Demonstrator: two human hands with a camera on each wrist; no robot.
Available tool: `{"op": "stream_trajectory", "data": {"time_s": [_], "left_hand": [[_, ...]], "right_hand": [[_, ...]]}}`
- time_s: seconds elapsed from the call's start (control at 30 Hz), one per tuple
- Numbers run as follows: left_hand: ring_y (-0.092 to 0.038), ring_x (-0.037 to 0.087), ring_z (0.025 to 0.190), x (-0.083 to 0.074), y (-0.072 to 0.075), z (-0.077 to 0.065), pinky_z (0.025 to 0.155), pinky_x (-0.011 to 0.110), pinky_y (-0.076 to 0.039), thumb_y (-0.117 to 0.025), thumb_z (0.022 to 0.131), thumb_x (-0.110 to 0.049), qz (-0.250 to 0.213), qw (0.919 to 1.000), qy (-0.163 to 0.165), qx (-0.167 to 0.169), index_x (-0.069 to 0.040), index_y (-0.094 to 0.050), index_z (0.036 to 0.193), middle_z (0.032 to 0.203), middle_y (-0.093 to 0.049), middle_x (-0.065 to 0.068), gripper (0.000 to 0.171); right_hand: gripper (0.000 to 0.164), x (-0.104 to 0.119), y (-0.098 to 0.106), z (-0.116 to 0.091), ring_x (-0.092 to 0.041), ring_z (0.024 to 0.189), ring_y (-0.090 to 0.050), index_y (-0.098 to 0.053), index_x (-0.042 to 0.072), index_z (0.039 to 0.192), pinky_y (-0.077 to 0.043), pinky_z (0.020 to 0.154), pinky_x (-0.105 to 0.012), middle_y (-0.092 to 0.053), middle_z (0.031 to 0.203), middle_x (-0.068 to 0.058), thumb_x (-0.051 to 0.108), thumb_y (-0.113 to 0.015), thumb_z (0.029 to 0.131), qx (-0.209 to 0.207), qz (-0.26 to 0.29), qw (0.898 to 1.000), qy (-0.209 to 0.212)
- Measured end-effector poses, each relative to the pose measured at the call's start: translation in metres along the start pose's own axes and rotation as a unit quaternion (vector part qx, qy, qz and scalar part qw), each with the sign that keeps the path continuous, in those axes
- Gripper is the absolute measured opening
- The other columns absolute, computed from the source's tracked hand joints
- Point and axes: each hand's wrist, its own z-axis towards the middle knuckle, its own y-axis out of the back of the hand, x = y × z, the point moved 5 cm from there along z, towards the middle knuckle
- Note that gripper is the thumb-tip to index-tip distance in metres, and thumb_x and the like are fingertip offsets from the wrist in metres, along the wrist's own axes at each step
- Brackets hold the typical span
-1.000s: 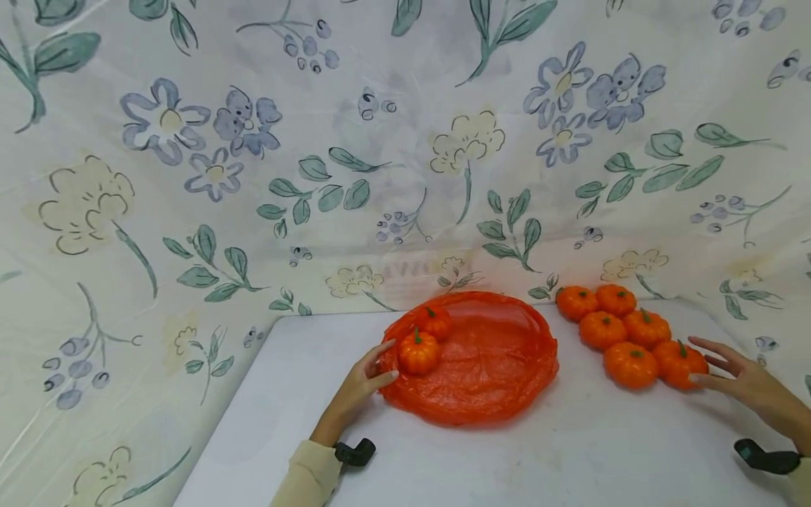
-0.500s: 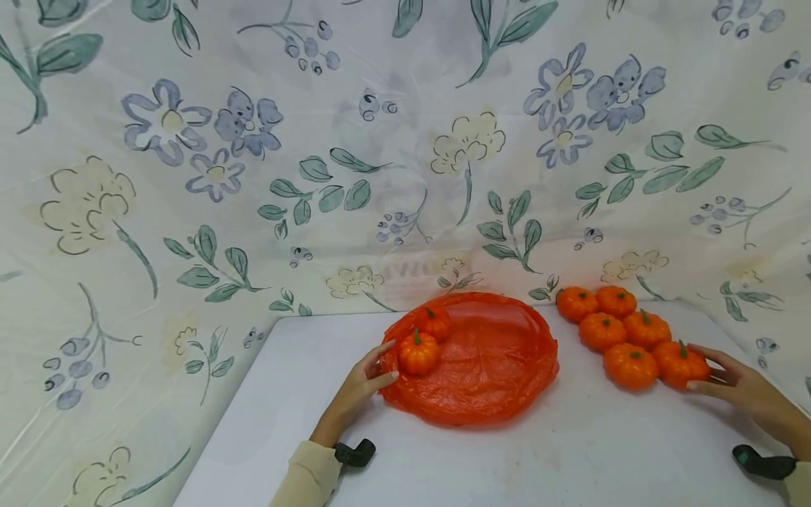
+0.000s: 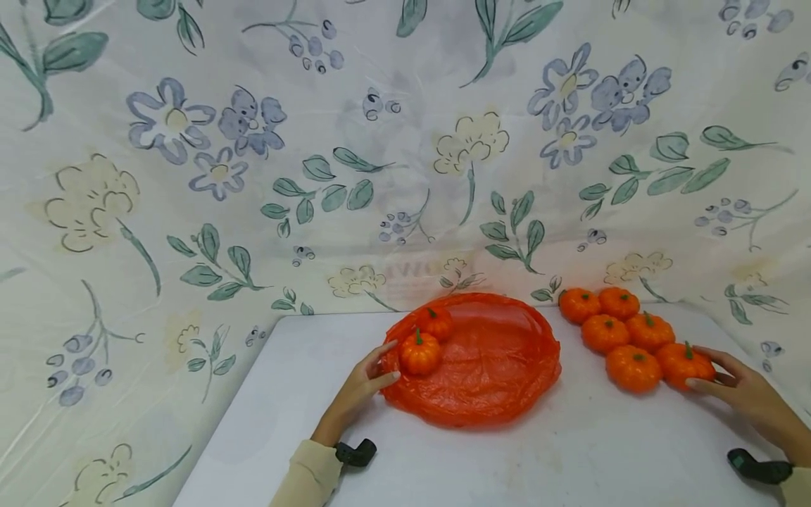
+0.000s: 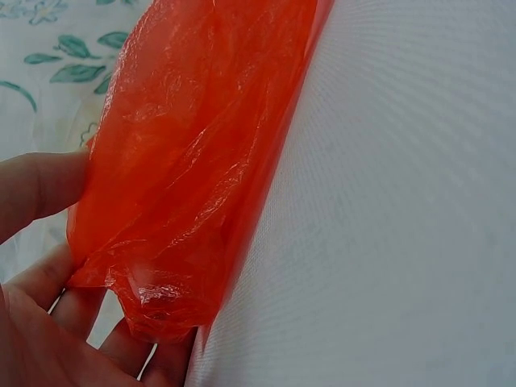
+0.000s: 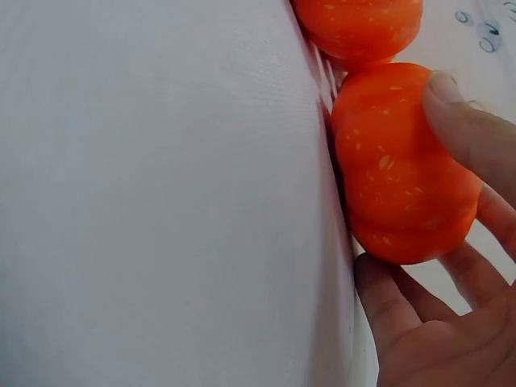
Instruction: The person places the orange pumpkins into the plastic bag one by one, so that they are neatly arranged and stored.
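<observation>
A red plastic bag (image 3: 494, 373) lies spread on the white table, with two small orange pumpkins inside its left part: a front one (image 3: 420, 353) and a rear one (image 3: 436, 323). My left hand (image 3: 361, 380) holds the bag's left edge, thumb and fingers spread around the thin plastic (image 4: 185, 161). On the right, my right hand (image 3: 747, 387) grips the nearest right pumpkin (image 3: 684, 365) of a group. The right wrist view shows the thumb on one side of this pumpkin (image 5: 399, 169) and the fingers around its other side; it still sits on the table.
Several more orange pumpkins (image 3: 633, 368) stand close together left of and behind the gripped one. The white table (image 3: 481, 465) ends at a floral sheet (image 3: 355, 225) hanging behind it. Each wrist wears a black strap (image 3: 356, 452).
My right hand has moved in slightly to the left, and its thumb and fingers have come around the pumpkin. The left hand and bag stay where they were.
</observation>
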Motion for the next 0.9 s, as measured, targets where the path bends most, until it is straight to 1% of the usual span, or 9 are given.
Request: {"op": "stream_trajectory", "data": {"time_s": [0.1,0.2,0.3,0.43,0.5,0.57,0.67,0.83,0.9], "left_hand": [[-0.047,0.028,0.121,0.001,-0.002,-0.001,0.088,0.027,-0.049,-0.064,0.094,-0.02,0.002,1.0,0.002,0.003,-0.018,-0.04,0.153,0.158,-0.038,0.013,0.063],[-0.048,0.029,0.122,0.0,-0.002,-0.001,0.089,0.026,-0.049,-0.064,0.095,-0.02,0.002,1.0,-0.003,0.002,-0.018,-0.04,0.153,0.158,-0.037,0.014,0.063],[-0.048,0.03,0.122,-0.002,-0.002,-0.001,0.091,0.028,-0.05,-0.063,0.095,-0.019,0.001,0.9999,-0.011,0.002,-0.017,-0.04,0.153,0.158,-0.037,0.015,0.063],[-0.047,0.029,0.129,-0.002,-0.001,0.001,0.1,0.035,-0.05,-0.064,0.095,-0.022,0.009,1.0,-0.002,-0.001,-0.022,-0.041,0.153,0.161,-0.035,0.01,0.063],[-0.047,0.029,0.13,-0.002,0.0,0.001,0.1,0.037,-0.051,-0.065,0.094,-0.023,0.013,0.9999,0.001,-0.005,-0.024,-0.041,0.152,0.161,-0.035,0.008,0.063],[-0.048,0.029,0.129,-0.003,0.0,0.002,0.097,0.036,-0.052,-0.066,0.094,-0.024,0.012,0.9999,0.005,-0.008,-0.025,-0.042,0.152,0.16,-0.036,0.008,0.063],[-0.048,0.03,0.127,-0.004,0.001,0.002,0.094,0.031,-0.05,-0.065,0.094,-0.022,0.007,1.0,0.0,-0.006,-0.023,-0.041,0.152,0.159,-0.037,0.01,0.064],[-0.046,0.03,0.131,-0.003,0.0,0.002,0.099,0.027,-0.045,-0.063,0.095,-0.018,-0.001,0.9999,-0.01,0.007,-0.017,-0.039,0.154,0.16,-0.035,0.012,0.064],[-0.046,0.03,0.129,-0.001,-0.001,0.001,0.097,0.027,-0.045,-0.063,0.095,-0.019,-0.005,0.9999,-0.006,0.01,-0.018,-0.038,0.154,0.16,-0.034,0.012,0.064]], "right_hand": [[0.104,-0.004,0.0,0.0,-0.068,0.132,-0.013,-0.005,-0.003,0.157,-0.018,0.103,-0.08,0.004,0.158,-0.038,0.058,-0.06,0.093,-0.006,-0.004,1.0,-0.009],[0.104,-0.005,0.001,0.0,-0.068,0.133,-0.013,-0.005,-0.003,0.157,-0.018,0.104,-0.08,0.004,0.158,-0.038,0.058,-0.059,0.093,-0.011,-0.006,1.0,-0.008],[0.102,-0.004,0.001,0.0,-0.068,0.133,-0.014,-0.005,-0.003,0.157,-0.018,0.104,-0.08,0.003,0.158,-0.038,0.058,-0.058,0.094,-0.014,-0.003,1.0,-0.008],[0.102,-0.004,0.002,-0.002,-0.067,0.131,-0.017,-0.007,-0.004,0.156,-0.019,0.103,-0.08,0.002,0.158,-0.038,0.059,-0.058,0.094,-0.021,-0.005,1.0,-0.014],[0.101,-0.003,0.005,-0.003,-0.066,0.129,-0.019,-0.008,-0.004,0.156,-0.021,0.102,-0.08,0.001,0.158,-0.039,0.059,-0.057,0.094,-0.029,-0.007,0.999,-0.017],[0.1,-0.002,0.007,-0.005,-0.065,0.128,-0.021,-0.009,-0.005,0.156,-0.024,0.101,-0.08,0.0,0.157,-0.039,0.058,-0.057,0.095,-0.039,-0.008,0.999,-0.016],[0.097,0.003,0.011,-0.009,-0.066,0.125,-0.024,-0.009,-0.006,0.155,-0.028,0.098,-0.079,0.0,0.157,-0.041,0.056,-0.055,0.097,-0.049,-0.011,0.999,-0.007],[0.093,0.016,0.016,-0.019,-0.066,0.12,-0.03,-0.011,-0.009,0.154,-0.035,0.094,-0.077,-0.005,0.154,-0.044,0.051,-0.055,0.099,-0.063,-0.031,0.997,0.014],[0.091,0.025,0.019,-0.023,-0.066,0.119,-0.032,-0.012,-0.01,0.153,-0.036,0.093,-0.077,-0.007,0.153,-0.045,0.05,-0.055,0.099,-0.069,-0.043,0.997,0.018]]}}
